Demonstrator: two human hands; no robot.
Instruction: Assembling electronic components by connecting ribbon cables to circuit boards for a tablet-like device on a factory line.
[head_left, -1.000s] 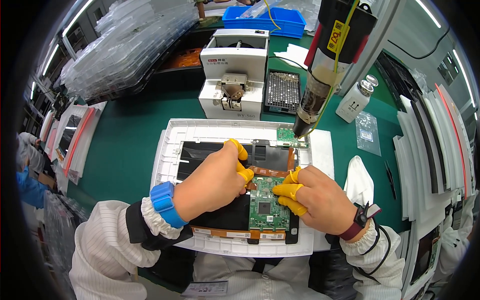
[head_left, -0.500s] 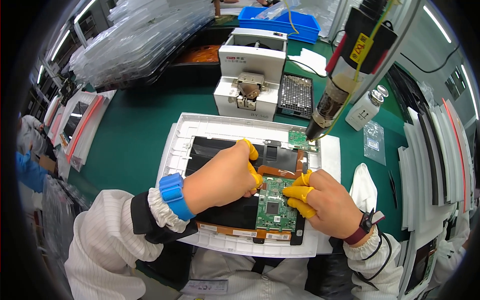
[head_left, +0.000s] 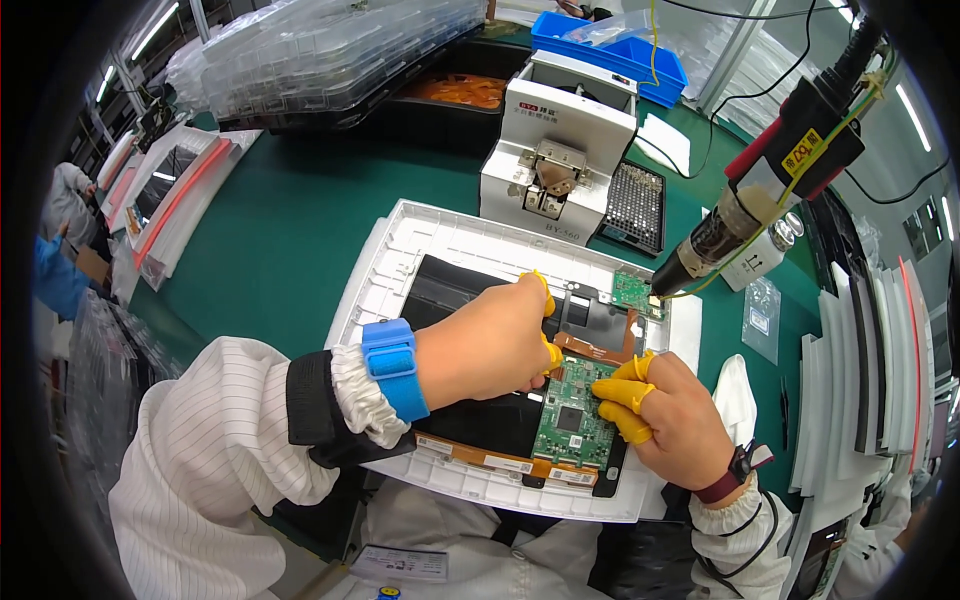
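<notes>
A green circuit board (head_left: pixel 574 415) lies over a black panel (head_left: pixel 470 420), inside a white plastic frame (head_left: pixel 400 262). My left hand (head_left: pixel 490 335), in yellow finger cots, reaches across the panel to the board's upper left corner. Its fingertips are bent together beside an orange flex cable (head_left: pixel 590 346); what they pinch, if anything, is hidden. One capped finger points away over the panel. My right hand (head_left: pixel 675 415), also in yellow cots, grips the board's right side, fingertips on its face. A smaller green board (head_left: pixel 634 292) sits at the frame's far right corner.
A white screw feeder (head_left: pixel 555 150) stands behind the frame, beside a black tray of small parts (head_left: pixel 635 208). An electric screwdriver (head_left: pixel 745 215) hangs at the right, near a white bottle (head_left: pixel 760 255). Tweezers (head_left: pixel 784 412) and a white cloth (head_left: pixel 735 400) lie right of the frame.
The whole view has shifted and tilted, so the frame and bench appear farther right. Both hands stay at nearly the same places on the board.
</notes>
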